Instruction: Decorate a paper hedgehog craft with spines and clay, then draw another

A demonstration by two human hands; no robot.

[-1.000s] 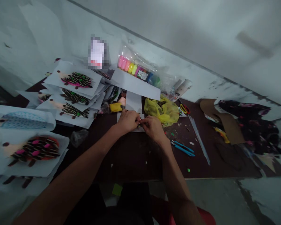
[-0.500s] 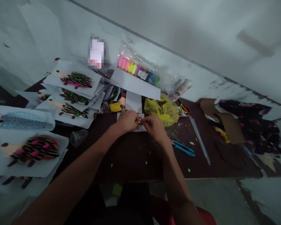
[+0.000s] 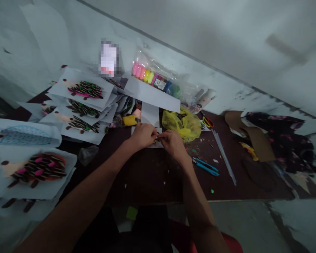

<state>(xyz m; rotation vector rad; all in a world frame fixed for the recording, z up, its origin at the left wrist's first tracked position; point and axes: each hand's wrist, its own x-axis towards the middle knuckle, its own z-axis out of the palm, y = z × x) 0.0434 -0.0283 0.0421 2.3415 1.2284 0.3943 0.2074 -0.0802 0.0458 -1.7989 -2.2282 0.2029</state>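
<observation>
My left hand (image 3: 145, 135) and my right hand (image 3: 173, 142) meet over a small sheet of white paper (image 3: 160, 144) on the dark table. Both have their fingertips pinched together, almost touching each other. Whatever lies between the fingertips is too small to make out. Dark and pale striped pieces (image 3: 156, 140) show on the paper, partly hidden under the fingers. Just behind my right hand is a crumpled yellow plastic bag (image 3: 192, 128) with dark bits inside. A yellow lump (image 3: 130, 120) lies behind my left hand.
Stacked hedgehog pictures on paper (image 3: 85, 89) fill the left side. Bottles in a clear bag (image 3: 150, 75) lean on the wall. To the right lie blue-handled snips (image 3: 206, 167), scissors (image 3: 208, 122), clear sticks (image 3: 223, 154), brown cardboard (image 3: 260, 142) and dark flowered cloth (image 3: 287, 144).
My right fingertips have shifted very slightly over the striped pieces. Otherwise the hands and the things on the table stay where they were.
</observation>
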